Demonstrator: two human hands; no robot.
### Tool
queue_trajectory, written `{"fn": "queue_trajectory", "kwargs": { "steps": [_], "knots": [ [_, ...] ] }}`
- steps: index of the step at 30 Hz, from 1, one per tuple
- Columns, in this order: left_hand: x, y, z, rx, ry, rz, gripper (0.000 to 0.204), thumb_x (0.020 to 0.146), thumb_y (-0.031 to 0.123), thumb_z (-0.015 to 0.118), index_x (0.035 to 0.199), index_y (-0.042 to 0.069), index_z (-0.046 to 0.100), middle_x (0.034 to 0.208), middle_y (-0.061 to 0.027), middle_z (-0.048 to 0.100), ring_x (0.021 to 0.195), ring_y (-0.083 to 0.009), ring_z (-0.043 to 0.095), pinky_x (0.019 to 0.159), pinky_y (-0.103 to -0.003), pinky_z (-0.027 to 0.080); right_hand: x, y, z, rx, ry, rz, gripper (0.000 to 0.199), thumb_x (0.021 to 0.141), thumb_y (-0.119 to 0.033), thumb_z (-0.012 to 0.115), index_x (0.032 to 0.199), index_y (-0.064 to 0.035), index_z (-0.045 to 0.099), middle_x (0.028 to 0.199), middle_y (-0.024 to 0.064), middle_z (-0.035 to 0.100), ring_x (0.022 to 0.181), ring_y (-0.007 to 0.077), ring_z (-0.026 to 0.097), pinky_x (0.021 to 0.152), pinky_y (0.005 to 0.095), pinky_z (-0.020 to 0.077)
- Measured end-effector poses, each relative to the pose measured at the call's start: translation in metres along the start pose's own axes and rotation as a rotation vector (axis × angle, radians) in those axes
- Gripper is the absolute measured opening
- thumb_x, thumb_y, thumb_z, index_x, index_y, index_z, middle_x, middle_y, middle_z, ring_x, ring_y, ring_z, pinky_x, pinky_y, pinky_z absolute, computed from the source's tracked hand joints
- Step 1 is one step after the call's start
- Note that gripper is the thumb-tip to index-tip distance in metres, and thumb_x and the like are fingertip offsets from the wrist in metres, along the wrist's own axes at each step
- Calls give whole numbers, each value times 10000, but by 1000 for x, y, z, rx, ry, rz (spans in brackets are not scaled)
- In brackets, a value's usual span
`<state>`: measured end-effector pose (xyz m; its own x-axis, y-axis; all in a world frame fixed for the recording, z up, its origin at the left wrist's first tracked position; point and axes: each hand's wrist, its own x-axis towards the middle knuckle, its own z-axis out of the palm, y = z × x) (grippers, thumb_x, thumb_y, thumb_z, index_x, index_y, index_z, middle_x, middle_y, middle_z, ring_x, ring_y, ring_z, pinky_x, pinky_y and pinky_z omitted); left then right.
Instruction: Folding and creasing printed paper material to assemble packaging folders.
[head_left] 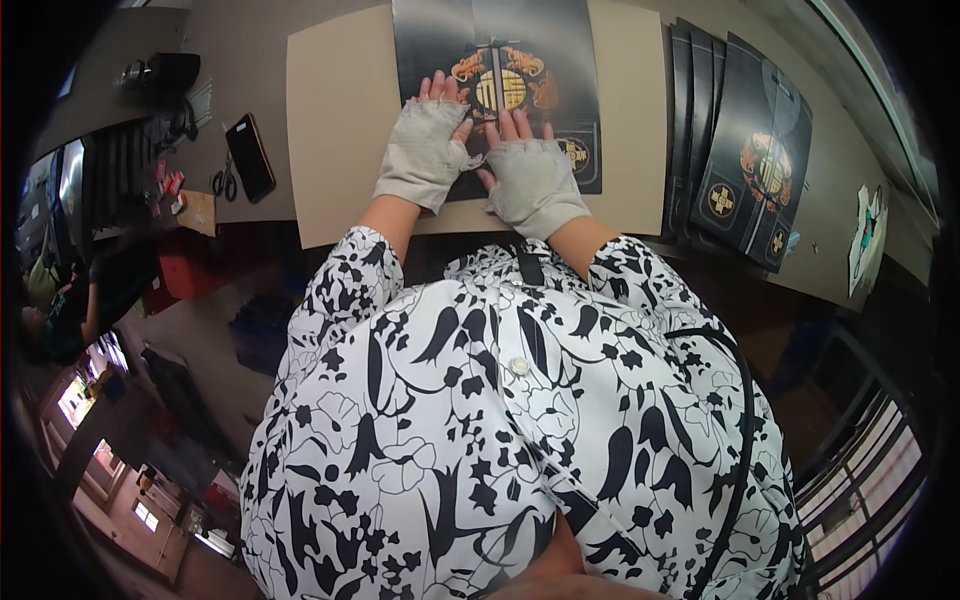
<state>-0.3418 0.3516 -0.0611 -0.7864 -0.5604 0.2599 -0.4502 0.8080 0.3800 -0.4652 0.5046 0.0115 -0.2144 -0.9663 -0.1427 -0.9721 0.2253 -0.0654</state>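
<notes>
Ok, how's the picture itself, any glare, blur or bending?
In the head view, the left hand and right hand look fairly sharp; sheen greys the black sheet; the small window at lower left is washed out; straight edges bend toward the black rim.

A round gold emblem (517,92) with strokes like a stylised written character is printed on the black sheet (555,50) in the middle, framed by orange ornament; a smaller gold emblem (575,153) is set in its near right corner. A matching round gold mark (769,166) is borne by the uppermost black piece (745,120) on the right, with two smaller gold marks (721,199) nearer. No words or numbers can be read with certainty.
</notes>
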Motion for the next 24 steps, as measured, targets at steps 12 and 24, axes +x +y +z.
{"fn": "queue_trajectory", "kwargs": {
  "steps": [12,24],
  "knots": [
    [90,-40,-34,215,64,77,708,982,365,648,1568,35,425,1626,-260,393,1509,-416,386,1231,-524,315,-8,-8,-13,-31,58,-27,685,981,-451,594,1540,-74,474,1642,175,391,1555,333,308,1230,613,242],
    [185,-88,-54,466,137,22,713,1030,415,563,1593,18,381,1629,-282,376,1531,-432,335,1234,-470,311,-9,-5,-18,-49,30,-22,688,986,-443,589,1540,-54,467,1627,191,403,1540,345,332,1217,612,273]
  ]
}}
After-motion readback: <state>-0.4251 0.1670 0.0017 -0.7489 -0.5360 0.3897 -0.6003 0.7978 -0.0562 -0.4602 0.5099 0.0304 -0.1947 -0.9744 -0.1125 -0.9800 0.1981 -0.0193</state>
